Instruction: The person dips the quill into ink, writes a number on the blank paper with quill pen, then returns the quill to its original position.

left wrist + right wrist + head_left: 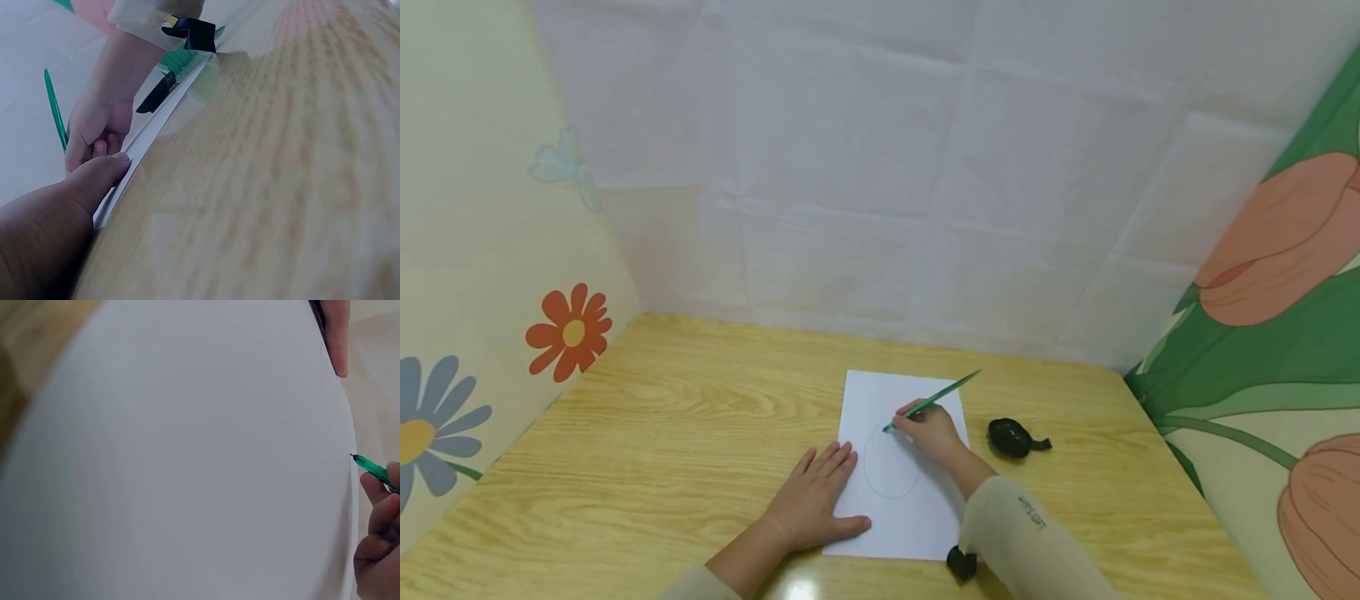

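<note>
A white sheet of paper (895, 533) lies on the wooden table, with a thin oval outline drawn on it. My right hand (931, 429) pinches a slim green pen (943, 392) over the upper part of the sheet. The pen's dark tip meets the paper near the top of the oval, and its tapered end slants up to the right. Spread out flat, my left hand (812, 500) rests on the sheet's left edge. In the left wrist view its thumb (100, 175) presses along the paper's edge, with the right hand (103, 125) behind it.
Right of the paper lies a shiny black rounded thing (1010, 438) with a short tail. A small black piece (961, 563) shows by the right sleeve at the sheet's lower corner. A white cloth (865, 167) hangs behind the table (685, 433), with flower-printed panels at both sides.
</note>
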`<state>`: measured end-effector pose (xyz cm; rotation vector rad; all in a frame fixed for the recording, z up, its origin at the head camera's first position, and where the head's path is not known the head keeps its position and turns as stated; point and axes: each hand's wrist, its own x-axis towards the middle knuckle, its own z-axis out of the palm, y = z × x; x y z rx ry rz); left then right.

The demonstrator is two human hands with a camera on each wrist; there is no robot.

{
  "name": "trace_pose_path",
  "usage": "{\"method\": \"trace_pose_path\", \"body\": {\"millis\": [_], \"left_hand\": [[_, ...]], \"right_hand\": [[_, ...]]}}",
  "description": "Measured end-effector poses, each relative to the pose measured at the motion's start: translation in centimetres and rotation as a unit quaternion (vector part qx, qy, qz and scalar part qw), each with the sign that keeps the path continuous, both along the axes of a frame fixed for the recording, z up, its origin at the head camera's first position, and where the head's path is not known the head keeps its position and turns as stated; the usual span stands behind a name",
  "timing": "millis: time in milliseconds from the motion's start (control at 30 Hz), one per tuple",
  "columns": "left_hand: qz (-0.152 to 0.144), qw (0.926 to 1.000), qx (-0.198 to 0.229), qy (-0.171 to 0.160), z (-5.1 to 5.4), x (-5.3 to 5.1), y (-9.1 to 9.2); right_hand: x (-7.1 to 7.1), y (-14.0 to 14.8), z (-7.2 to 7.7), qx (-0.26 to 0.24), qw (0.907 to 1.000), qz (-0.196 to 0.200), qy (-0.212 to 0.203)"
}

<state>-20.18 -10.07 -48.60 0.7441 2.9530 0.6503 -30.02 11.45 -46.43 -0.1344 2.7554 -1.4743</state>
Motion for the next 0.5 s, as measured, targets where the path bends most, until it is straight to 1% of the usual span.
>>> {"method": "trace_pose_path", "body": {"millis": [267,500], "left_hand": [[-0.002,1.0000,0.000,0.002,-0.12,-0.09,-0.02],[-0.002,1.0000,0.000,0.006,-0.17,-0.10,-0.04]], "right_hand": [[-0.12,-0.12,-0.02,0.010,0.9999,0.004,0.002],[-0.14,-0.41,0.09,0.010,0.9999,0.005,-0.008]]}}
